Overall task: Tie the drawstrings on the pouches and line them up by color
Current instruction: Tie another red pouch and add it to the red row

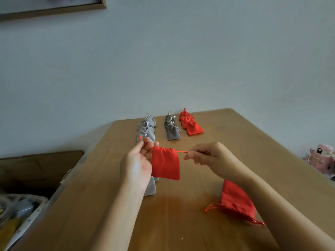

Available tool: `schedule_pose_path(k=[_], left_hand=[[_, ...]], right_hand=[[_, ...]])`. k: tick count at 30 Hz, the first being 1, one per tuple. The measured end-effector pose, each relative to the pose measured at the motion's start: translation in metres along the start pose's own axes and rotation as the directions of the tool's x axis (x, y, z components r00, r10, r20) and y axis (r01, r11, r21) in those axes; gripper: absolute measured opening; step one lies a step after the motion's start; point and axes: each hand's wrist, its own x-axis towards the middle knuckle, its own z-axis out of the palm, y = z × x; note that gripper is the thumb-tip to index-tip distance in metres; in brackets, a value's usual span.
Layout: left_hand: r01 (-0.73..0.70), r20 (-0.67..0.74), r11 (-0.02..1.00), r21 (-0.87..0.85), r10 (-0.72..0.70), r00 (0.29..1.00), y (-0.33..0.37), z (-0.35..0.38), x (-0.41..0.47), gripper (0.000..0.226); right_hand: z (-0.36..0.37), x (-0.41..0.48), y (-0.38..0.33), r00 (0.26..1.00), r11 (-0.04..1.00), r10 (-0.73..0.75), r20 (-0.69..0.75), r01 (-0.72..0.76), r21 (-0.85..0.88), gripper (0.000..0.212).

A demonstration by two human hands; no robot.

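Head cam, biggest first, all placed vs the held red pouch point(165, 164). Pale wall point(199, 51) fills the bkgd above and behind it. Wooden table point(181, 223) lies under it and runs fwd to the wall; the pouch hangs above the tabletop, approx mid-table.

Your forearms come in from below it, hands apart w/ the pouch strung btw them. Your L hand point(139, 160) is just left of it, palm toward you, fingers pinching the left drawstring point(140, 137), whose red end pokes out above the fingertips. Your R hand point(208, 154) is just right of it, thumb and forefinger pinching the right drawstring point(181, 151), which runs taut and level from the pouch's gathered mouth.

Well left of it, off the table, sits a dark brown box point(36, 169), w/ a white basket point(27, 205) further below-left. Far up-left of it, a picture frame point(54, 8) hangs on the wall.

Beyond it, three rows lie at the table's far end: light grey row point(146, 127) behind your L hand, dark grey row point(171, 129) straight beyond, red row point(190, 124) beyond-right. Pouches in each row overlap, necks cinched.

Well right of it, past the table edge, is a pink object point(320, 156), too blurred to ID. Below-right of it a loose red pouch point(235, 200) lies flat on the table, part under your R forearm, strings trailing. Just below-left, a grey pouch point(151, 187) lies partly hidden by your L wrist.
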Motion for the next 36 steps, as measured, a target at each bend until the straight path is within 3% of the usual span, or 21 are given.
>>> schedule_pose_path(k=[4,6,10,13,16,19,21,23,25,28,30,32,34,36], left_hand=[[-0.036,0.099,0.999,0.036,0.033,0.995,0.004,-0.006,-0.001,0.028],[-0.010,0.156,0.997,0.076,-0.002,0.988,-0.001,-0.005,-0.005,0.028],[-0.023,0.311,0.972,0.233,-0.052,0.949,-0.012,0.004,-0.019,0.021],[-0.096,0.437,0.905,0.414,-0.105,0.893,-0.017,0.007,-0.029,0.019],[-0.080,0.411,0.871,0.486,-0.147,0.900,-0.017,0.003,-0.028,0.020],[-0.117,0.340,0.850,0.513,-0.076,0.937,-0.017,-0.001,-0.021,0.027],[-0.157,0.321,0.849,0.505,-0.016,0.947,-0.021,-0.002,-0.019,0.028],[-0.185,0.310,0.841,0.508,0.021,0.950,-0.028,-0.002,-0.020,0.029],[-0.214,0.325,0.829,0.517,0.041,0.945,-0.033,-0.001,-0.023,0.029],[-0.263,0.349,0.812,0.521,0.078,0.934,-0.037,-0.001,-0.025,0.031],[-0.277,0.353,0.820,0.501,0.098,0.930,-0.036,-0.001,-0.024,0.031],[-0.268,0.354,0.844,0.464,0.100,0.930,-0.035,-0.001,-0.024,0.030],[-0.205,0.339,0.868,0.453,0.045,0.940,-0.034,-0.001,-0.025,0.029],[-0.101,0.301,0.827,0.553,-0.086,0.950,-0.035,-0.001,-0.027,0.028]], right_hand=[[-0.017,-0.003,0.002,0.998,0.967,0.035,0.049,-0.021,-0.252,0.022],[-0.028,-0.003,0.006,1.000,0.934,-0.012,-0.011,0.007,-0.357,0.022],[-0.046,-0.004,0.015,0.968,0.916,-0.175,-0.178,0.094,-0.390,0.019],[-0.045,-0.004,0.020,0.958,0.910,-0.192,-0.212,0.092,-0.405,0.020],[-0.035,-0.003,0.015,0.972,0.964,-0.108,-0.209,0.051,-0.261,0.018],[-0.018,-0.002,0.000,0.976,0.989,0.084,-0.199,-0.058,0.134,0.020],[-0.006,-0.001,-0.008,0.976,0.887,0.179,-0.125,-0.105,0.449,0.023],[0.001,0.000,-0.012,0.953,0.635,0.297,0.057,-0.242,0.734,0.024],[0.004,-0.001,-0.014,0.881,0.386,0.397,0.256,-0.413,0.825,0.029],[0.008,0.000,-0.014,0.842,0.252,0.430,0.325,-0.457,0.853,0.032],[0.010,0.002,-0.012,0.866,0.308,0.417,0.277,-0.422,0.853,0.031],[0.007,0.002,-0.011,0.889,0.451,0.355,0.288,-0.433,0.780,0.030],[0.001,-0.001,-0.010,0.873,0.584,0.247,0.420,-0.480,0.654,0.030],[-0.005,-0.006,-0.011,0.786,0.699,0.152,0.599,-0.514,0.497,0.028]])
